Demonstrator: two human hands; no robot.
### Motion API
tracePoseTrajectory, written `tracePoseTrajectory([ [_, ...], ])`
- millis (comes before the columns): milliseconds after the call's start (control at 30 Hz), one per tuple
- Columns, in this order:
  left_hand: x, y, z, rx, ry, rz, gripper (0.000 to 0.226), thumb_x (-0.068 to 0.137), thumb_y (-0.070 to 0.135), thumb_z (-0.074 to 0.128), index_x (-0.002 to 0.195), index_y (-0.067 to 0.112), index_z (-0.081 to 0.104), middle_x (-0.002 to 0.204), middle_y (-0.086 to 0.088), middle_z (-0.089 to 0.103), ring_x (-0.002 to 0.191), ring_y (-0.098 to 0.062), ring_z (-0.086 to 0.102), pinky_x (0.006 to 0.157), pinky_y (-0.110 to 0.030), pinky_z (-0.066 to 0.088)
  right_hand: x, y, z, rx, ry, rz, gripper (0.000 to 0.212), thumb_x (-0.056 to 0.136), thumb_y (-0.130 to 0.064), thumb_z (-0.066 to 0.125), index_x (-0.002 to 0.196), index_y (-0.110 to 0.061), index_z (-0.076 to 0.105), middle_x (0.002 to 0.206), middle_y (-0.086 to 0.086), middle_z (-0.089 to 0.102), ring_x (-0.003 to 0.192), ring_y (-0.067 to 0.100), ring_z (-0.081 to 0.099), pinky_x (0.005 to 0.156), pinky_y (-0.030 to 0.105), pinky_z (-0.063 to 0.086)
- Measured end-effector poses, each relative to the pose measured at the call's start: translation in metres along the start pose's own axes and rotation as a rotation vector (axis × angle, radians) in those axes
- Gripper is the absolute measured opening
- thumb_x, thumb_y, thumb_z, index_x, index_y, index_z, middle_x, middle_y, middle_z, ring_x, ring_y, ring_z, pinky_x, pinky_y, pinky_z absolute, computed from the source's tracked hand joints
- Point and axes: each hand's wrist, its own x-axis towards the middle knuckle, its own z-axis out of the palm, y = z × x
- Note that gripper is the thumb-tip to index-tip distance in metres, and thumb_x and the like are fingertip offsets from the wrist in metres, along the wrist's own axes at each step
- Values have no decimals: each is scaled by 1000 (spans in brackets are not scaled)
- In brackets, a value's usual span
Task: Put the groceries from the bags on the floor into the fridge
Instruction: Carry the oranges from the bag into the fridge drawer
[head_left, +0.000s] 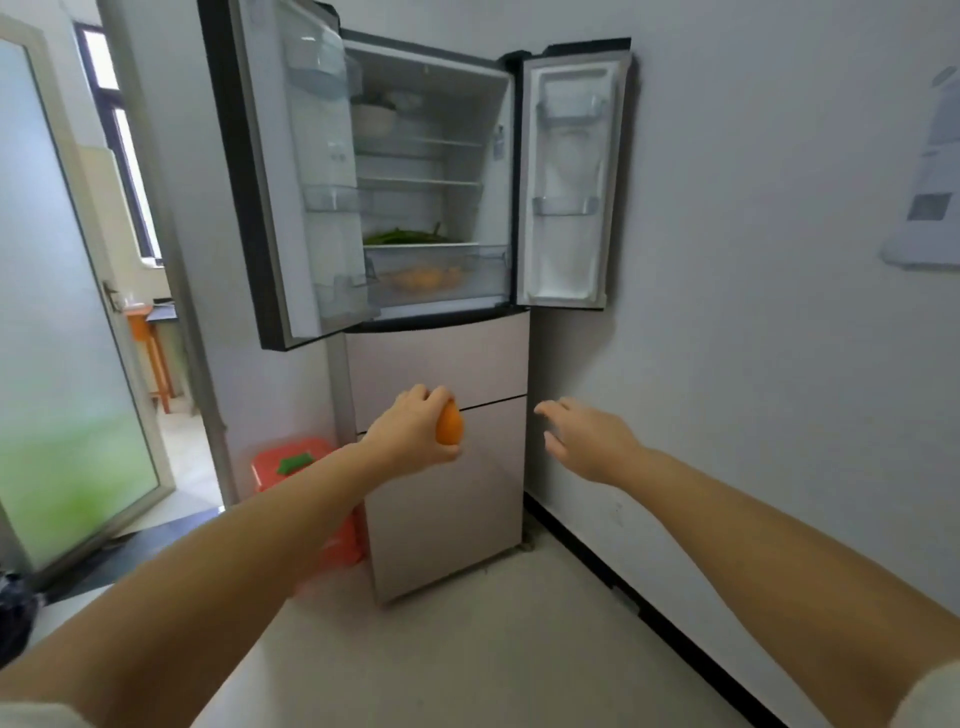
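Note:
The fridge (436, 364) stands ahead against the wall with both upper doors swung wide. My left hand (410, 428) grips an orange fruit (449, 425), held out in front of the lower drawers. My right hand (587, 436) reaches forward beside it with fingers spread and nothing in it. Inside, green vegetables (405, 236) lie on the lowest shelf. Orange fruit (426, 278) shows through the clear crisper drawer (488, 270) below. A white bowl (373, 118) sits on the top shelf.
A red plastic stool (291, 460) with a green item on it stands left of the fridge, partly behind my left arm. A frosted glass door (62, 322) opens at the left. A dark bag (18, 608) lies at the left edge. The wall (753, 312) runs along the right.

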Motion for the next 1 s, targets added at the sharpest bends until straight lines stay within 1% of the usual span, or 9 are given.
tracePoseTrajectory([
  [267,203,-20,-18,-12,74,24,64,78,41,70,131,22,38,129,-7,42,114,-27,46,92,-41,48,173,80,-26,-50,85,38,42,99,-28,37,140,-20,38,135,6,46,110,31,56,87,39,47],
  [467,326,-14,9,-21,83,85,65,78,40,70,132,26,36,129,-2,42,113,-23,48,87,-34,46,281,146,-12,-45,118,31,42,98,-28,37,140,-22,38,135,4,48,113,27,55,87,37,46],
  [567,392,-21,23,31,101,93,67,79,41,70,133,25,35,128,-3,42,115,-24,46,90,-37,46,348,177,-2,-47,179,-16,41,98,-27,39,138,-22,40,133,3,50,109,25,57,81,34,46],
  [633,437,-31,29,52,133,75,67,78,41,71,133,25,36,128,-4,42,116,-25,45,92,-39,47,396,196,4,-34,215,-56,39,97,-27,40,136,-20,43,129,5,52,106,27,57,78,33,44],
  [733,501,-52,32,69,180,19,67,77,41,71,132,22,37,128,-6,42,115,-27,45,92,-40,46,468,223,14,11,231,-136,36,97,-27,41,131,-19,47,125,6,54,105,26,57,84,35,46],
  [800,545,-69,29,76,192,-19,66,77,41,70,131,23,38,128,-6,43,116,-27,46,93,-43,47,520,238,20,16,210,-197,38,97,-27,41,134,-20,44,128,5,52,107,26,57,85,34,47],
  [867,584,-87,23,65,229,-75,65,76,42,70,130,26,38,129,-5,42,116,-28,47,93,-46,47,575,251,22,2,221,-259,39,97,-27,40,135,-21,43,130,4,51,106,26,58,87,39,49],
  [933,617,-106,14,30,267,-135,66,75,42,72,130,27,39,130,-4,42,115,-26,48,94,-45,48,623,255,24,52,246,-305,38,97,-26,41,134,-21,44,129,4,52,103,24,58,86,41,50],
  [1000,643,-127,4,42,287,-186,66,75,43,73,129,25,40,128,-5,44,114,-25,48,94,-45,48,666,253,30,97,248,-356,38,97,-28,41,134,-20,45,131,4,52,108,24,57,88,41,49],
])
